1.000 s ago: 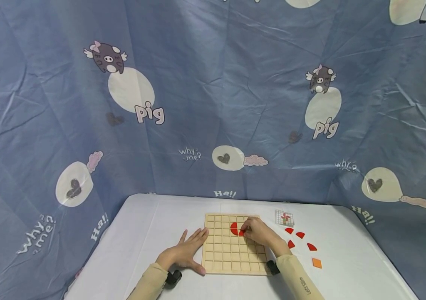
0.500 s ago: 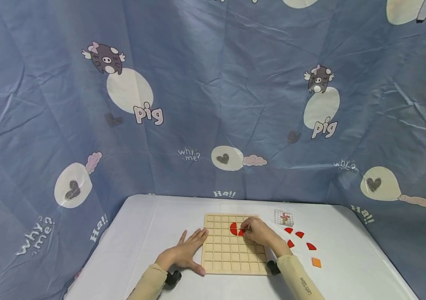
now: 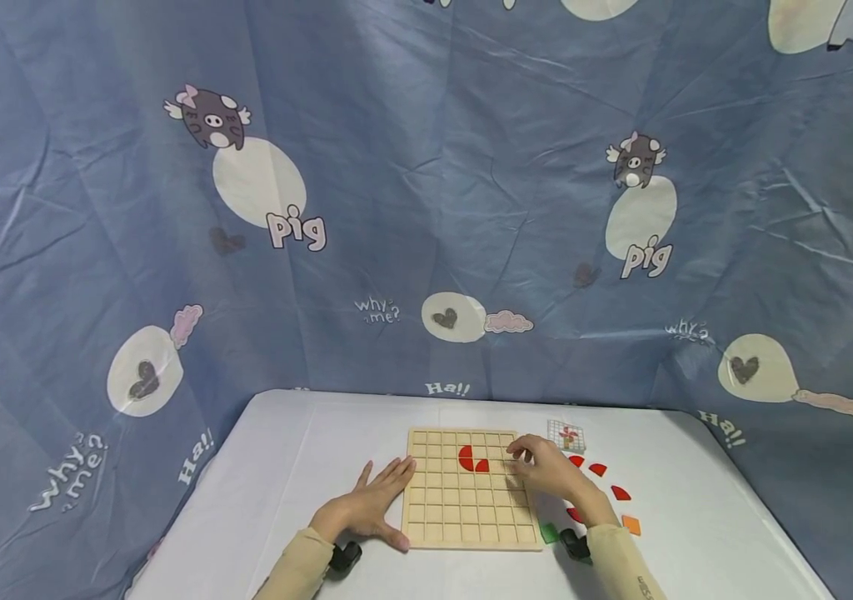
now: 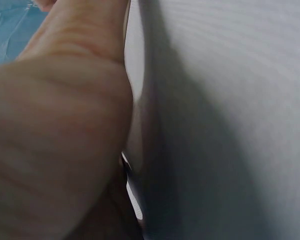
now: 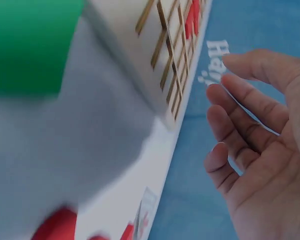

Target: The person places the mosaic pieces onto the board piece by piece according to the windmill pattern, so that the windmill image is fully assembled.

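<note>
A pale wooden grid board [image 3: 446,493] lies on the white table, with three red quarter-circle pieces [image 3: 466,458] in its upper middle cells. My left hand [image 3: 365,506] rests spread on the table, its fingertips and thumb at the board's left edge. In the left wrist view, that hand [image 4: 65,115] fills the left side and hides the board. Over the board's right edge is my right hand [image 3: 550,468], holding nothing. The right wrist view shows this hand [image 5: 270,135] with loosely bent fingers and the thumb apart from the palm.
Right of the board lie several loose red quarter-circle pieces [image 3: 621,493], an orange square [image 3: 631,525] and a green piece [image 3: 550,533], partly under the right arm. A printed pattern card [image 3: 566,435] lies at the back right. A blue patterned cloth [image 3: 396,208] hangs behind the table.
My right hand has let go of the lower right red quarter-circle piece and moved right to the board's edge. The green piece has come into view. The left hand has stayed put.
</note>
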A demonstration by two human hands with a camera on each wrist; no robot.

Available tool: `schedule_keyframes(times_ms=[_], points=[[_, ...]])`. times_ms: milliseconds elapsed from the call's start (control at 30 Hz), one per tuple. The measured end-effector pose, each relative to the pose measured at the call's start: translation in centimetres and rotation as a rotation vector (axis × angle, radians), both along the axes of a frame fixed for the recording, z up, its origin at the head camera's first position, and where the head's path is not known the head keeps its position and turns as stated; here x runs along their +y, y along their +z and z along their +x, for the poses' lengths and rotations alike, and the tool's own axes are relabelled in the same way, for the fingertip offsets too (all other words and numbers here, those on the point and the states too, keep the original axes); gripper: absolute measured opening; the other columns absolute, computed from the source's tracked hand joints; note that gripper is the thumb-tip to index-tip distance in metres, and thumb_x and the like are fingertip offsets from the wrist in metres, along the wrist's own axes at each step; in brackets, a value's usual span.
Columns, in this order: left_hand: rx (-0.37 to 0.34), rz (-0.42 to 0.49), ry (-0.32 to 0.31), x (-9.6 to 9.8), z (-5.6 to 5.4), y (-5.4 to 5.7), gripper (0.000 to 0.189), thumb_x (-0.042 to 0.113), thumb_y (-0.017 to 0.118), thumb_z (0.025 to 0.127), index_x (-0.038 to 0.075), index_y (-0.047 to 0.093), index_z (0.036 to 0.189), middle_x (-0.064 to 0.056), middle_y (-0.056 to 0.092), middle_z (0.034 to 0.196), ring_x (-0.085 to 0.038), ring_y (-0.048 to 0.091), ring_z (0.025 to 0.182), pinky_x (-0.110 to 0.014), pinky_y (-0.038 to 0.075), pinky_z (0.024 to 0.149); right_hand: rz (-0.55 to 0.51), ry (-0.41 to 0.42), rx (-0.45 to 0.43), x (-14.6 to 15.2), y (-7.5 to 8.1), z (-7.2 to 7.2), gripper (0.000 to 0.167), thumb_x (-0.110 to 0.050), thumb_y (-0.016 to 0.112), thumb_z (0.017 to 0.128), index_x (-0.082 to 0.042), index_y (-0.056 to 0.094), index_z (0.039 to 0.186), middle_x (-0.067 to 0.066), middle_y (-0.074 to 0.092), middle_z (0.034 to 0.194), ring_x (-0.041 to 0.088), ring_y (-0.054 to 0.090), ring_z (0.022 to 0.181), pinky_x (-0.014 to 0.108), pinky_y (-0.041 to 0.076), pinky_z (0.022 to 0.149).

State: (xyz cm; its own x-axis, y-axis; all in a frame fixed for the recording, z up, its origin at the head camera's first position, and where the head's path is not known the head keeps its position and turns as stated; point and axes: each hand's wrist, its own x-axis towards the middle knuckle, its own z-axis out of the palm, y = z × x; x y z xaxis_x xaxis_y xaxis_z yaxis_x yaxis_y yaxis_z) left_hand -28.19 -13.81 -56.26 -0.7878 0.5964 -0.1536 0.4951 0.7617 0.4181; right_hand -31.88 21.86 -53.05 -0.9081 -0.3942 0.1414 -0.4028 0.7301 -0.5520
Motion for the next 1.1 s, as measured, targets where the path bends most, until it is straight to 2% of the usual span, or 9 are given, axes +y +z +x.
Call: schedule_keyframes(times_ms=[267,533,767,933,1100], points=[[-0.006,0.006,-0.004,0.0,-0.1,0.0,0.129,0.066,0.075,0.063,0.008,0.008,0.156,-0.009,0.004,0.164,-0.031,0.005,0.151,-0.065,-0.005,0.117,-0.039,-0.083,-0.012,4.5,0.3,1.4,0.021,-0.004,0.065,0.086,-0.007,0.067,0.107,0.006,0.066,0.101,0.017,0.055,0.086,0.027,0.048,0.067],[0.002,0.007,-0.008,0.1,0.0,0.1,0.129,0.066,0.075,0.063,0.006,0.009,0.155,-0.011,0.005,0.164,-0.032,0.006,0.151,-0.065,-0.005,0.117,0.009,-0.201,-0.07,8.0,0.1,2.3,0.02,-0.004,0.067,0.081,-0.008,0.068,0.101,0.003,0.067,0.098,0.014,0.053,0.083,0.029,0.047,0.069],[0.004,0.007,-0.007,0.0,0.0,0.3,0.129,0.066,0.076,0.062,0.006,0.009,0.155,-0.011,0.005,0.164,-0.032,0.006,0.151,-0.066,-0.004,0.117,0.018,-0.259,-0.126,9.1,-0.3,2.9,0.02,-0.004,0.072,0.077,-0.007,0.068,0.097,0.0,0.062,0.089,0.013,0.052,0.079,0.026,0.044,0.064],[0.001,0.003,-0.002,0.0,0.0,0.4,0.129,0.065,0.076,0.063,0.006,0.009,0.155,-0.01,0.005,0.164,-0.032,0.005,0.151,-0.065,-0.005,0.117,0.044,-0.282,-0.155,9.4,-0.9,2.6,0.022,-0.008,0.078,0.076,-0.008,0.068,0.096,-0.001,0.061,0.087,0.013,0.051,0.078,0.026,0.044,0.064],[-0.002,0.003,-0.003,0.1,0.1,0.2,0.129,0.066,0.075,0.062,0.006,0.008,0.155,-0.01,0.005,0.164,-0.031,0.005,0.151,-0.065,-0.005,0.117,0.055,-0.308,-0.201,9.6,-1.5,2.3,0.024,-0.007,0.078,0.077,-0.007,0.067,0.098,0.0,0.06,0.087,0.014,0.051,0.079,0.029,0.046,0.068]])
